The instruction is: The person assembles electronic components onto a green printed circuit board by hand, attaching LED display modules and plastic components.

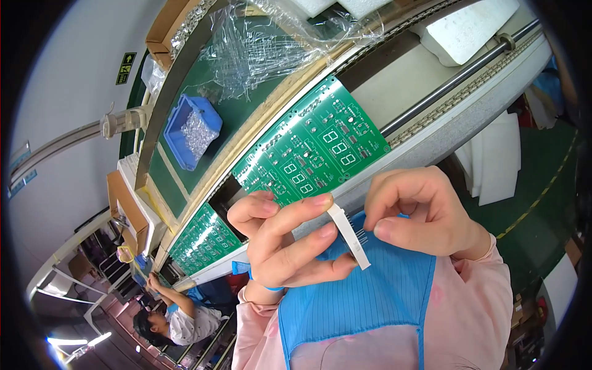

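1. My left hand [280, 237] pinches a small white strip [349, 233] between its thumb and fingers. The strip has thin metal pins along one side.
2. My right hand [419, 213] is curled shut just beside the strip. Its fingertips [383, 230] touch the pin side.
3. The strip sits between both hands, up in front of my blue apron [357, 302] and pink sleeves [475, 308].
4. Just behind my hands, a green board [311, 145] with number displays lies on the line.
5. A second green board [203, 240] lies further left on the same line.
6. On the green belt [237, 114] beyond, I see a blue bin [179, 132] of small shiny parts and some clear wrap [265, 43].
7. White foam [468, 28] lies at the top right.
8. Another person [176, 317] works far down on the left.
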Tool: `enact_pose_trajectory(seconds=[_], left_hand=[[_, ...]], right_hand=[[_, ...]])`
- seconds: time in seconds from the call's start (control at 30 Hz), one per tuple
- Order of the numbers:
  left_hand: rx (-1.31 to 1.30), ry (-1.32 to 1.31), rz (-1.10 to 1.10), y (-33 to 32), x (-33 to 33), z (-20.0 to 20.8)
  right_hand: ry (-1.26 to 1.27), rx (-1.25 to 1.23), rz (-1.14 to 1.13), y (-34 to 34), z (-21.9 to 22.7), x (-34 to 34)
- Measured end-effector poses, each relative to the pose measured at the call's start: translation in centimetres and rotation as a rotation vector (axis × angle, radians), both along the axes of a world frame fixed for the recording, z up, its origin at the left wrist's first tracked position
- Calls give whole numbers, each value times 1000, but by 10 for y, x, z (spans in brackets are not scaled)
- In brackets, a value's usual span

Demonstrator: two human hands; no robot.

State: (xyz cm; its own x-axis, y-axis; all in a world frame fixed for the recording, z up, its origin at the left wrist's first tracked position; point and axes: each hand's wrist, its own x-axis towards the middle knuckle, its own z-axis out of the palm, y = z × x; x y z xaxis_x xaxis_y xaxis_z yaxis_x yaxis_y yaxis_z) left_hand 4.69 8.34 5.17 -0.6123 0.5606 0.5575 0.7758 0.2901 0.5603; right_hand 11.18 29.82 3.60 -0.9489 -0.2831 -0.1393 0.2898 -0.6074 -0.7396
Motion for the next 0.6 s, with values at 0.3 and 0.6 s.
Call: enact_pose_trajectory(seconds=[0.3,0.6], left_hand=[[-161,114,-46,-26,6,8],[-156,110,-71,-35,14,9]], right_hand=[[-109,-66,150,-14,14,2],[-47,-41,225,-17,15,5]])
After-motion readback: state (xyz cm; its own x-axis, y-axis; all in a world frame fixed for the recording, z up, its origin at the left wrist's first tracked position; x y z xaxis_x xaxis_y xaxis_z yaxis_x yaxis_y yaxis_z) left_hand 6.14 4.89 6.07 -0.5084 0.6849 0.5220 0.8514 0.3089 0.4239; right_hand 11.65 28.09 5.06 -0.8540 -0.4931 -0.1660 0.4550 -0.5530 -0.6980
